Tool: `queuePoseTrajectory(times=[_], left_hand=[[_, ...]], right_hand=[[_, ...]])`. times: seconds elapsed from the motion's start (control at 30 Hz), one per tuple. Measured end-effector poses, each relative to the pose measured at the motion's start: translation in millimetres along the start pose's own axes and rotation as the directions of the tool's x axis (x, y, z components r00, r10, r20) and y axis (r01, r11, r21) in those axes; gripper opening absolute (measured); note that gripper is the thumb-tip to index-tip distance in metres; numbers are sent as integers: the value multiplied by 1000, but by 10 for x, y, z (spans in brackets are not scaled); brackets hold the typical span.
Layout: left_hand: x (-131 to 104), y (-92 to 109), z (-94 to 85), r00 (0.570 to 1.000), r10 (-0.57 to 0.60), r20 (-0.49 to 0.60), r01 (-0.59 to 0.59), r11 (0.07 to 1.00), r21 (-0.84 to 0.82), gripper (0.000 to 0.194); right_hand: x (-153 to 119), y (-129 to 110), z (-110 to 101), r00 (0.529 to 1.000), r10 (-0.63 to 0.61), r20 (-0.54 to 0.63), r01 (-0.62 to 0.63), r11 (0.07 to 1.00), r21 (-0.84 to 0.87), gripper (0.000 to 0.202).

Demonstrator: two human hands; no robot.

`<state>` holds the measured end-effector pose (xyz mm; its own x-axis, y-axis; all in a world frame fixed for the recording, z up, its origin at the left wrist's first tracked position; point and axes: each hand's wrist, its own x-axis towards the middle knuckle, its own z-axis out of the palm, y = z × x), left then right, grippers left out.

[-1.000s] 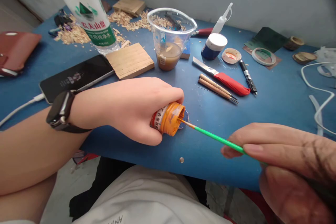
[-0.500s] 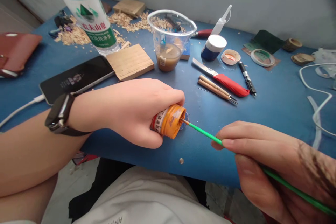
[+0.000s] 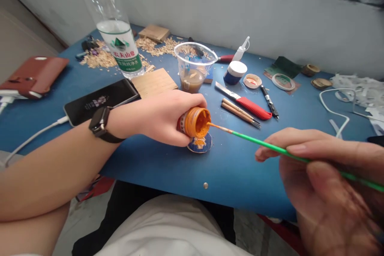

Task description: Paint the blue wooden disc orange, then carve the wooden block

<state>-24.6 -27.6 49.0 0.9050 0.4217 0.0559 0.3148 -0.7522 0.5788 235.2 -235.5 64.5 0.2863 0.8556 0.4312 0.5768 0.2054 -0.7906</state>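
Table, cut off at right. Left hand grips orange paint jar, tilted, mouth turned further into view. Right hand pinches green brush. Blue disc, below jar, more exposed than before, upper part hidden. Brush tip now at jar's mouth; contact unclear.

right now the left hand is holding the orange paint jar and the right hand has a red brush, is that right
Not quite: the head view shows a green brush in the right hand; the left hand does hold the orange paint jar.
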Motion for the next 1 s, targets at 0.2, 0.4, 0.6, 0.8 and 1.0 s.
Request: queuePoseTrajectory(times=[0.2, 0.4, 0.6, 0.8, 1.0], left_hand=[[8, -284, -256, 984, -176, -23, 177, 984, 23, 46], [-44, -462, -545, 905, -424, 26, 424, 905, -16, 70], [-126, -513, -660, 881, -474, 21, 473, 874, -116, 68], [-129, -626, -671, 891, -444, -93, 415, 880, -230, 64], [-78, -799, -601, 838, -447, -314, 397, 893, -210, 69]], right_hand=[[337, 87, 302, 901, -3, -434, 113, 967, 227, 13], [733, 87, 278, 902, -167, -399, 324, 872, 367, 24], [1165, -249, 368, 901, -372, -223, 427, 852, 302, 41], [1809, -502, 653, 950, -307, 46, 297, 942, 153, 36], [2152, -244, 955, 978, -167, 124, 157, 984, 85, 58]])
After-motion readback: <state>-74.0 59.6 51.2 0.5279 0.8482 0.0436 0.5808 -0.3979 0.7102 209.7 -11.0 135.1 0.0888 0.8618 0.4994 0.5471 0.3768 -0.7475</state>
